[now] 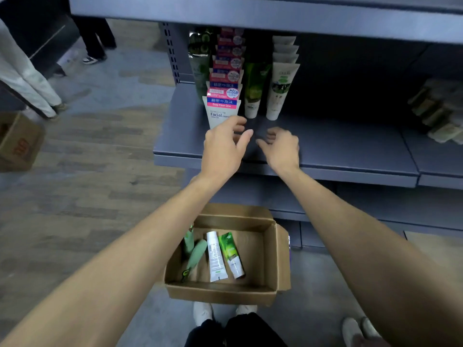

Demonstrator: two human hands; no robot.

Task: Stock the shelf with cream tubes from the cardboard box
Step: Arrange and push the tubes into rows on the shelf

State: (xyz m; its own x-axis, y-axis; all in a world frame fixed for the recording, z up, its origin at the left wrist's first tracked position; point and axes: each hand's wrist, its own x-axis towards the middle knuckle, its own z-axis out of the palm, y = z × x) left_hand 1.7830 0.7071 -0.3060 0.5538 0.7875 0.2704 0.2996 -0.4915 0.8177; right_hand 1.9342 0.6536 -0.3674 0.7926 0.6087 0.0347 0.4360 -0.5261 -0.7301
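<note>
The big grey shelf [325, 156] fills the top of the view, from 11 o'clock round to 3 o'clock. Below it is the wood-look floor [75, 186], which spreads out to 9 o'clock.

The cardboard box [271, 261] sits open on the floor at 6 o'clock, right in front of the person's white shoes [203, 313]. A few cream tubes lie flat inside it: a white tube [215, 256] in the middle, a bright green tube [230, 254] just beside it at 3 o'clock, and some pale green tubes [196, 254] at 9 o'clock of the white one.

On the shelf, at 12 o'clock, tubes stand in rows that run to the back. There is a row of white and pink tubes [223, 106], a row of dark green tubes [254, 88] beside it, and a row of white tubes [279, 88] at 3 o'clock of those. More packs [441, 113] sit far off at 3 o'clock, too blurry to read.

Both bare arms reach up over the box to the shelf edge. The left hand [223, 146] has loose, spread fingers and its tips touch the front white and pink tube. The right hand [283, 146] is just beside it, fingers loosely bent, holding nothing.

Another cardboard box [17, 144] sits at 9 o'clock, and someone's legs [30, 76] stand at 10 o'clock.
</note>
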